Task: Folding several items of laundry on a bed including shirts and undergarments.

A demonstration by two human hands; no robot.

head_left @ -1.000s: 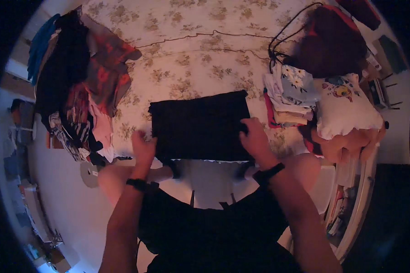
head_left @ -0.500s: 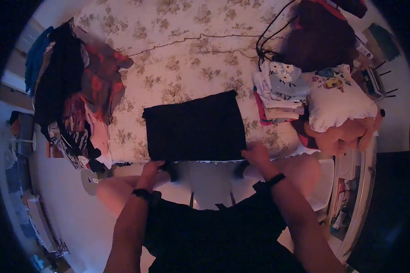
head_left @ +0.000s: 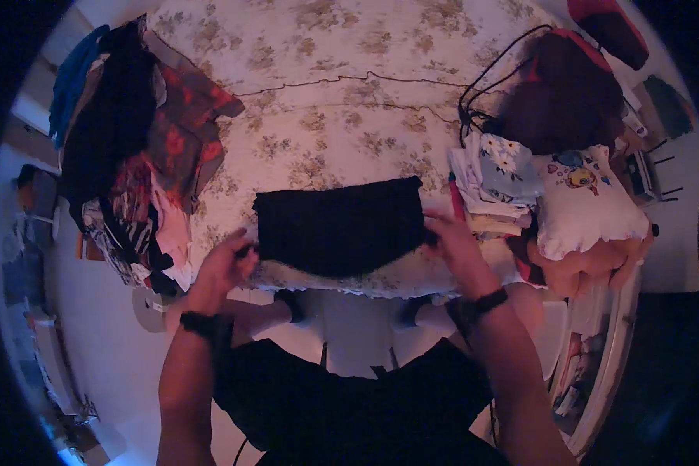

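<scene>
A black cloth garment point(head_left: 338, 229), its exact kind not shown, lies folded in a wide band near the front edge of the bed. My left hand point(head_left: 231, 260) is closed at its left near corner. At the right near corner my right hand point(head_left: 454, 247) pinches the fabric, its fingertips partly lost against the dark cloth. Between the two hands the garment's near edge sags in a curve, while its far edge rests on the floral bedspread point(head_left: 311, 144).
Left on the bed lies a loose heap of clothes point(head_left: 109, 116). To the right stand a stack of folded clothes point(head_left: 501, 175), a white printed pillow point(head_left: 586, 202) and a dark red bag point(head_left: 563, 93) with black cords. My knees are against the bed's front side.
Both hands have moved away from me and slightly apart, bringing the garment's near edge up off the bed's edge. The garment now looks shorter front to back. The view has shifted a little.
</scene>
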